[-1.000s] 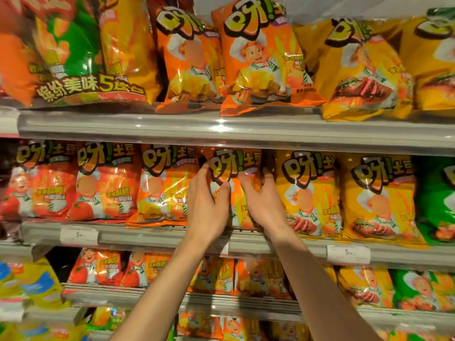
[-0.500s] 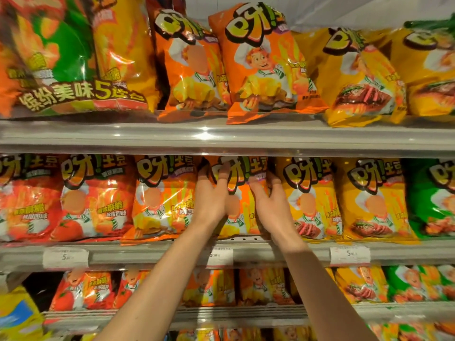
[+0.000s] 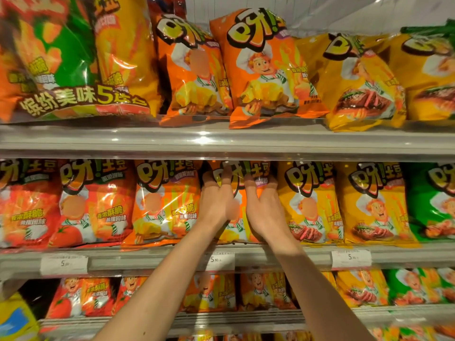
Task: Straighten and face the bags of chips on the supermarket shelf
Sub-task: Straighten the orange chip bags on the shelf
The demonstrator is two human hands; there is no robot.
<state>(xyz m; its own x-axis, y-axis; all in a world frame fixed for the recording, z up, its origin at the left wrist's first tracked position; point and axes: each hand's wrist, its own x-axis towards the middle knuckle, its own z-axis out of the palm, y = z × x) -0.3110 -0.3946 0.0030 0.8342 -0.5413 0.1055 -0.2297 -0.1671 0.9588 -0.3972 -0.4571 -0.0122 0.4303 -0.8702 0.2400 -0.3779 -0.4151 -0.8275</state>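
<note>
Hands [image 3: 242, 205] seemingly pressing orange bag [image 3: 240, 178]

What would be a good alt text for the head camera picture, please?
Both hands, left hand and right hand, press flat on an orange chip bag on the middle shelf, between an orange bag and yellow bags. More chip bags fill the shelves above and below.

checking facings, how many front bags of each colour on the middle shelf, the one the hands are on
red bags: 2
orange bags: 2
yellow bags: 2
green bags: 1
total: 7
</note>
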